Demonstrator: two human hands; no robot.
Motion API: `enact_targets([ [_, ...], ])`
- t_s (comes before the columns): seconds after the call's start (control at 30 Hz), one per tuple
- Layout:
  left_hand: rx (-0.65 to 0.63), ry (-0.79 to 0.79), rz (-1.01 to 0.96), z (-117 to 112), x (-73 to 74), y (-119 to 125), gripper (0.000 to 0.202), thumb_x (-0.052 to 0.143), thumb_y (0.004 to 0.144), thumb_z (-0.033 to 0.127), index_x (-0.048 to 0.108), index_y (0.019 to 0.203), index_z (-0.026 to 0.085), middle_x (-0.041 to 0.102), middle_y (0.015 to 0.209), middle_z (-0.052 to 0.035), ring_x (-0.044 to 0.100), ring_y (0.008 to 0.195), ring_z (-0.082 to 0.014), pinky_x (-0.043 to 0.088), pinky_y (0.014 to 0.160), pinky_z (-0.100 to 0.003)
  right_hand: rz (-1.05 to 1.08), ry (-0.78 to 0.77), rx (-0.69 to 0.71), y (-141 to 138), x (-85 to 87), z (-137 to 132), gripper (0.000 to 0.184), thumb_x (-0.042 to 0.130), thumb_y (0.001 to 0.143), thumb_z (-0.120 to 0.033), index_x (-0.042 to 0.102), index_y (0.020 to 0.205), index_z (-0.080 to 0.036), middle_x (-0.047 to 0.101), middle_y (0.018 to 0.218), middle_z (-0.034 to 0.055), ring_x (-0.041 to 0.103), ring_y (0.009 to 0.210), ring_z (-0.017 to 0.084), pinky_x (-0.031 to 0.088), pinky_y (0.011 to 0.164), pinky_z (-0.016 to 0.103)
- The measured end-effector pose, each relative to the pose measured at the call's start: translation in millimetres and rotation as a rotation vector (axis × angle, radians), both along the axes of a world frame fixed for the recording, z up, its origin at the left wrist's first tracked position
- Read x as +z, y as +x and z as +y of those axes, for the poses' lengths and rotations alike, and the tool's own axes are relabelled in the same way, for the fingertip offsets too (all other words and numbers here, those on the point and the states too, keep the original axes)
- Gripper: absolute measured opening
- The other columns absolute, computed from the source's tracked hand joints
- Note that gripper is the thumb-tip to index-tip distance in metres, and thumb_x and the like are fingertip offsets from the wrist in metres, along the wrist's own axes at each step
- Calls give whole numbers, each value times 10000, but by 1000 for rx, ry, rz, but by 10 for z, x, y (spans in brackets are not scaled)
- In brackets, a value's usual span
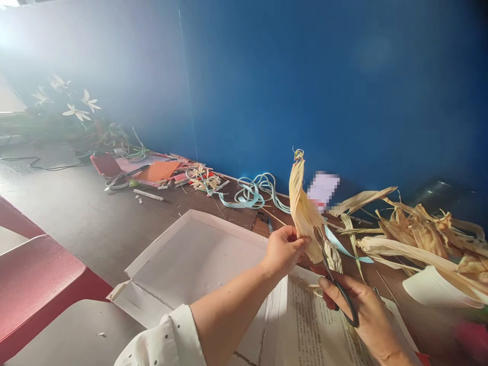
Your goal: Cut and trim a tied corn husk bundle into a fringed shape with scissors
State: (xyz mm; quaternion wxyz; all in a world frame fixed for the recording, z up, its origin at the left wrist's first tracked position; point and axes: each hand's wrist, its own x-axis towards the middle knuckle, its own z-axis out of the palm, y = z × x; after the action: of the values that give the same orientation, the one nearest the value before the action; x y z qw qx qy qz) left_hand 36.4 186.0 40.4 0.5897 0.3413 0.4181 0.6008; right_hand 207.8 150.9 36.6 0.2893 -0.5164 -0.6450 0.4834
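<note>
My left hand pinches a dried corn husk and holds it upright above the table. My right hand grips black-handled scissors, fingers through the loops, with the blades reaching up to the lower edge of the husk. Small husk trimmings lie on an open printed book under both hands. A flattened white cardboard box lies to the left of the book.
A pile of dried husks and a white cup sit at right. Light blue ribbon, coloured paper sheets, scraps and husk flowers line the blue wall. A red chair stands at left.
</note>
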Motion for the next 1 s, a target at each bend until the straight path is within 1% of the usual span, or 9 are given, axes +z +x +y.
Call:
enact_targets([
  [0.2, -10, -7, 6, 4, -2, -12, 132, 611, 740, 176, 506, 665, 144, 448, 503, 50, 389, 437, -52, 322, 404, -160, 12, -11, -23, -15, 22, -21, 468, 687, 759, -638, 625, 709, -177, 451, 581, -18, 406, 587, 138, 329, 540, 210],
  [0.3, -11, -10, 10, 5, -2, -10, 132, 613, 739, 181, 510, 666, 142, 451, 503, 48, 391, 437, -52, 326, 407, -161, -13, -5, -6, -3, 16, -16, 487, 680, 763, -645, 596, 668, -175, 448, 580, -16, 404, 586, 140, 325, 540, 213],
  [0.5, -10, -17, -7, 23, -25, -8, 144, 626, 743, 167, 512, 658, 142, 456, 500, 46, 389, 429, -51, 324, 405, -166, -35, 29, 31, 39, -1, -3, 525, 654, 809, -631, 468, 608, -182, 409, 565, -28, 403, 566, 128, 332, 535, 204],
  [0.57, -11, -27, -13, 26, -23, -6, 161, 629, 748, 160, 509, 643, 143, 454, 490, 46, 386, 421, -49, 320, 405, -166, -44, 44, 30, 39, -1, -4, 524, 648, 811, -632, 469, 606, -184, 410, 560, -26, 407, 559, 129, 331, 527, 207],
  [0.73, -7, -56, -23, 19, 1, -6, 185, 611, 755, 121, 492, 616, 146, 454, 473, 45, 385, 407, -48, 317, 398, -165, -65, 49, 16, 17, 17, -18, 517, 636, 806, -652, 525, 621, -182, 404, 553, -22, 411, 548, 134, 348, 514, 212],
  [0.83, -4, -64, -23, 17, 6, -14, 199, 608, 763, 121, 487, 607, 146, 451, 465, 45, 382, 404, -47, 316, 394, -163, -54, 52, 18, 12, 25, -21, 485, 640, 804, -654, 608, 713, -178, 401, 549, -27, 411, 546, 134, 348, 515, 212],
  [0.9, -1, -59, -19, 15, 8, -20, 199, 605, 770, 126, 491, 608, 146, 450, 464, 45, 379, 403, -47, 316, 393, -163, -60, 51, 24, 17, 26, -19, 470, 644, 808, -642, 668, 862, -176, 409, 548, -32, 418, 546, 139, 349, 521, 217],
  [0.93, 1, -55, -13, 14, 11, -22, 197, 603, 773, 129, 494, 610, 145, 451, 464, 45, 379, 402, -47, 317, 394, -163, -66, 49, 28, 20, 25, -19, 478, 645, 810, -636, 679, 923, -173, 414, 547, -33, 422, 545, 142, 351, 524, 220],
  [1.0, 6, -53, 1, 8, 23, -25, 194, 602, 778, 132, 497, 615, 146, 452, 464, 45, 378, 399, -47, 317, 394, -163, -71, 48, 30, 25, 21, -20, 491, 643, 813, -629, 691, 960, -163, 422, 542, -32, 427, 539, 144, 355, 521, 226],
])
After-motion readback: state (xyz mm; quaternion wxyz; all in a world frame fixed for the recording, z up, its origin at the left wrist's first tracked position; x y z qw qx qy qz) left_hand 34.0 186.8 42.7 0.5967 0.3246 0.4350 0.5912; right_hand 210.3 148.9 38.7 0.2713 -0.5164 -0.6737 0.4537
